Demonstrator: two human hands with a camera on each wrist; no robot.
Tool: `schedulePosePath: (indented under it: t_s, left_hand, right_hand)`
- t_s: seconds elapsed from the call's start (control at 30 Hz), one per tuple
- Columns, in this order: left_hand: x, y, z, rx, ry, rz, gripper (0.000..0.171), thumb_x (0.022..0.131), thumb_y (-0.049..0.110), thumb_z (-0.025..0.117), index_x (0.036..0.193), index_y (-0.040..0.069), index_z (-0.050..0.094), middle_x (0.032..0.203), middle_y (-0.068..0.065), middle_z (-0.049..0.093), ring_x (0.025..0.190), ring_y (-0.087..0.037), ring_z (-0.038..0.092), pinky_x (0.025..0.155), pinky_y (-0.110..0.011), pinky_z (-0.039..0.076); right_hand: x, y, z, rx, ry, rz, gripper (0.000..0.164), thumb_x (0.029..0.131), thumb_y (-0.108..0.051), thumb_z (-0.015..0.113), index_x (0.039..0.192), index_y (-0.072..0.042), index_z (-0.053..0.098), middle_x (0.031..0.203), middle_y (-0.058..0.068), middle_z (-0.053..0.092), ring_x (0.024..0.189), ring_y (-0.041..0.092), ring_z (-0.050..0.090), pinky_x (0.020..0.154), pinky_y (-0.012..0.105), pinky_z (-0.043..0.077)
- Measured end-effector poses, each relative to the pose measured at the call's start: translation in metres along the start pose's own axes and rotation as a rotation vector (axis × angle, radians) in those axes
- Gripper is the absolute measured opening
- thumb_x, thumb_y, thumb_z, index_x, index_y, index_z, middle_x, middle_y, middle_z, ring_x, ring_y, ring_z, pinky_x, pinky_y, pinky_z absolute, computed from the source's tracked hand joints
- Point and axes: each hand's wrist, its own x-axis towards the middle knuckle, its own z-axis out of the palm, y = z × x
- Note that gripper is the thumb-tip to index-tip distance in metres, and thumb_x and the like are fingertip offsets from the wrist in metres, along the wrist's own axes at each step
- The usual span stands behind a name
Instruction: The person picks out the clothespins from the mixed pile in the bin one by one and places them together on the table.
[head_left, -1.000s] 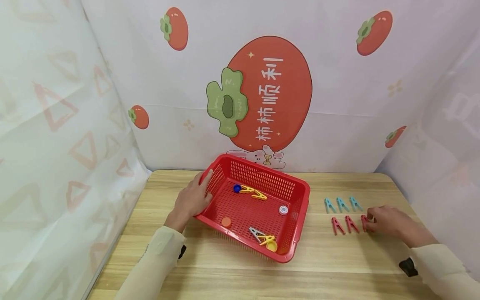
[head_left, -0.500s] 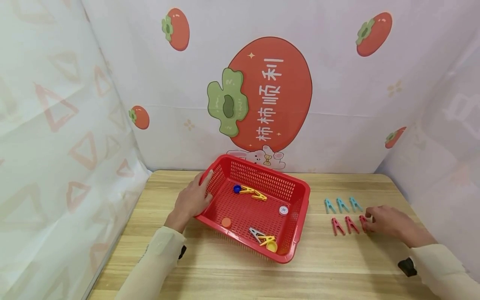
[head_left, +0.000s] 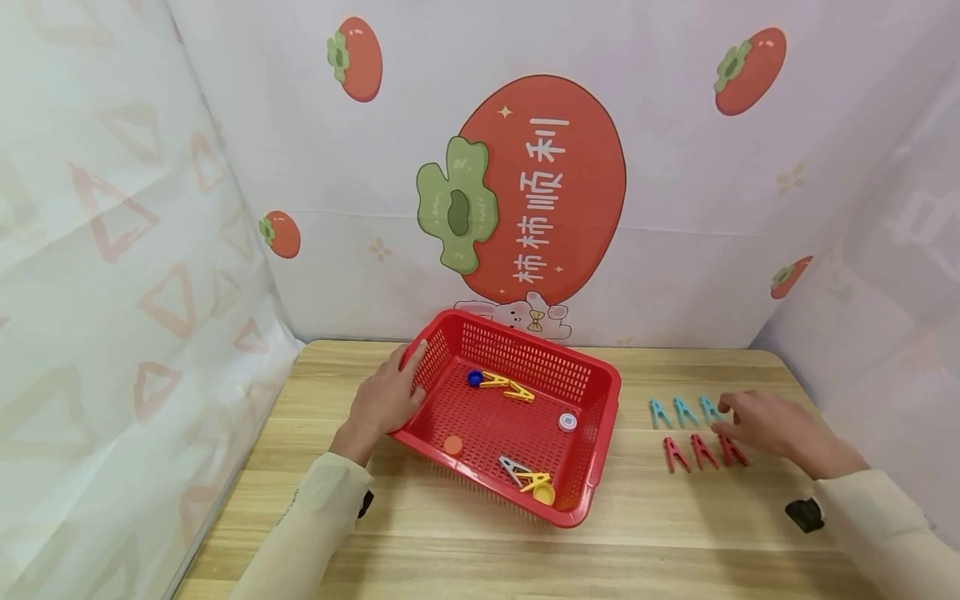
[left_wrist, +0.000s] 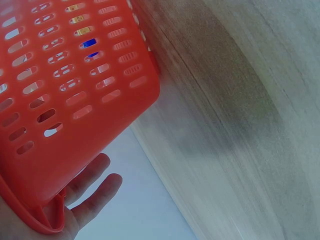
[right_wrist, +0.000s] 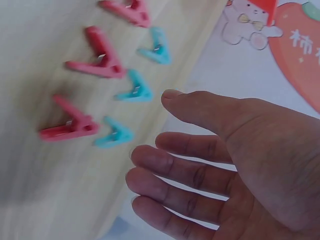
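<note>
The left hand is clamped on the red basket at its left rim; right of the basket lie blue clips and red clips; the right hand, grip apart, no longer covers the red clip farthest from the basket, so this one seems placed.

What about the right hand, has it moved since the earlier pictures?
Yes: against the table, the right hand has shifted forward, from the rightmost red clothespin toward the rightmost blue clothespin.
</note>
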Motion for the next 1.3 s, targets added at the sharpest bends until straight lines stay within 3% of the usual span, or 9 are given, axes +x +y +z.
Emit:
schedulePosePath:
  t_s: [0.27, 0.4, 0.63, 1.03, 1.3]
  left_hand:
    - [-0.001, 0.002, -0.001, -0.002, -0.004, -0.009, 0.085, 0.104, 0.026, 0.065, 0.176, 0.024, 0.021, 0.174, -0.021, 0.033, 0.136, -0.041, 0.058, 0.104, -0.063, 0.059]
    - [-0.001, 0.002, -0.001, -0.002, -0.009, -0.013, 0.085, 0.103, 0.026, 0.065, 0.176, 0.024, 0.021, 0.174, -0.021, 0.032, 0.135, -0.041, 0.058, 0.104, -0.064, 0.059]
    - [-0.001, 0.001, 0.001, -0.003, -0.015, -0.019, 0.086, 0.103, 0.026, 0.066, 0.176, 0.024, 0.020, 0.174, -0.020, 0.032, 0.135, -0.040, 0.057, 0.104, -0.063, 0.059]
    - [-0.001, 0.000, 0.003, 0.010, 0.003, -0.019, 0.085, 0.103, 0.026, 0.065, 0.176, 0.025, 0.021, 0.174, -0.020, 0.032, 0.135, -0.040, 0.058, 0.102, -0.063, 0.059]
    - [-0.001, 0.000, 0.003, 0.003, 0.005, -0.011, 0.085, 0.103, 0.026, 0.065, 0.176, 0.024, 0.021, 0.174, -0.021, 0.032, 0.133, -0.041, 0.058, 0.101, -0.063, 0.060]
  right_hand:
    - [0.012, -0.028, -0.023, -0.028, 0.053, -0.052, 0.030, 0.095, -0.022, 0.082, 0.107, 0.004, 0.075, 0.090, 0.010, 0.077, 0.070, 0.018, 0.069, 0.066, 0.047, 0.061]
    - [0.021, -0.047, -0.037, -0.074, 0.055, -0.052, 0.033, 0.096, -0.026, 0.081, 0.111, 0.003, 0.075, 0.093, 0.010, 0.078, 0.074, 0.020, 0.070, 0.065, 0.046, 0.061]
    - [0.039, -0.083, -0.055, -0.127, 0.056, -0.110, 0.033, 0.095, -0.026, 0.083, 0.111, 0.003, 0.076, 0.097, 0.014, 0.079, 0.077, 0.023, 0.073, 0.073, 0.048, 0.065]
    - [0.069, -0.136, -0.068, -0.127, 0.059, -0.135, 0.038, 0.094, -0.031, 0.086, 0.116, -0.002, 0.078, 0.106, 0.017, 0.081, 0.084, 0.026, 0.078, 0.077, 0.045, 0.068]
    - [0.091, -0.169, -0.071, -0.096, 0.039, -0.147, 0.040, 0.095, -0.032, 0.084, 0.120, -0.002, 0.078, 0.105, 0.013, 0.081, 0.078, 0.018, 0.074, 0.075, 0.038, 0.068]
